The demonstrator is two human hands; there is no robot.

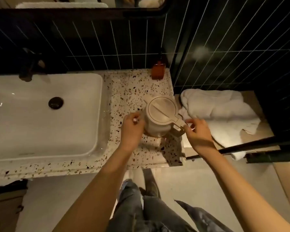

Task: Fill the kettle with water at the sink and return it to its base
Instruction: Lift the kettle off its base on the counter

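Note:
A cream electric kettle (159, 111) with its lid closed stands upright on the speckled counter (127, 91), right of the white sink (40, 114). A thin dark base (155, 136) shows under it. My left hand (132, 127) presses against the kettle's left side with its fingers curled. My right hand (197, 131) pinches the top end of the kettle's handle (178, 122), which points to the right. The dark faucet (26, 64) stands behind the sink at the far left.
An amber soap bottle (157, 71) stands at the counter's back right corner. A crumpled white towel (216, 111) lies on a lower ledge just right of the kettle, behind a black bar (251, 144). Dark tiled walls close off the back and right.

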